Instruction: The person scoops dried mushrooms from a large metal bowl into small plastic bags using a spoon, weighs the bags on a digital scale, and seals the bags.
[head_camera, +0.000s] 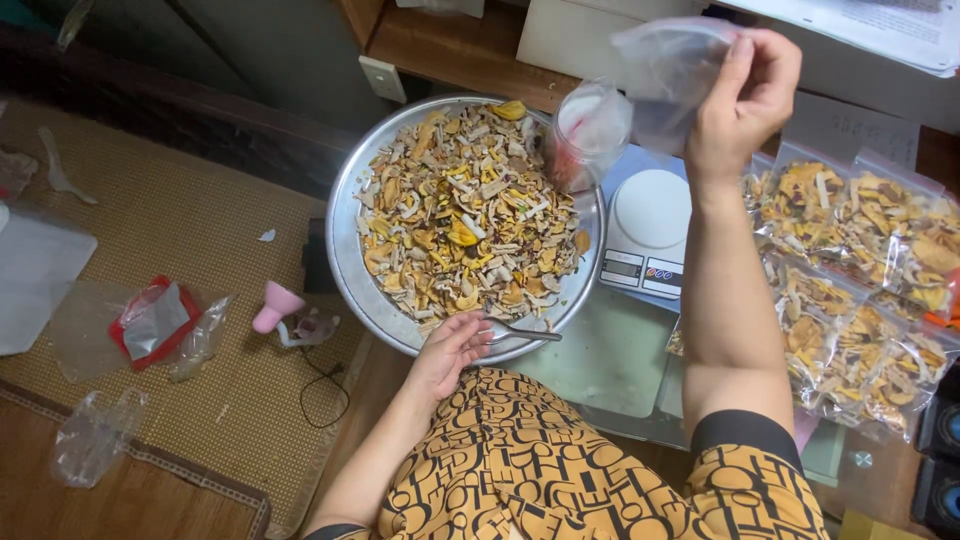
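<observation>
Above scale: right hand pinches clear empty bag; left hand spread on tray rim.

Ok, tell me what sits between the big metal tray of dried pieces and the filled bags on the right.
In the head view, a small white kitchen scale sits between the metal tray and the filled bags.

Clear plastic zip bag, empty and crumpled, raised above the white kitchen scale; metal spoon, lying flat on the near rim of the round metal tray left of the scale.
</observation>
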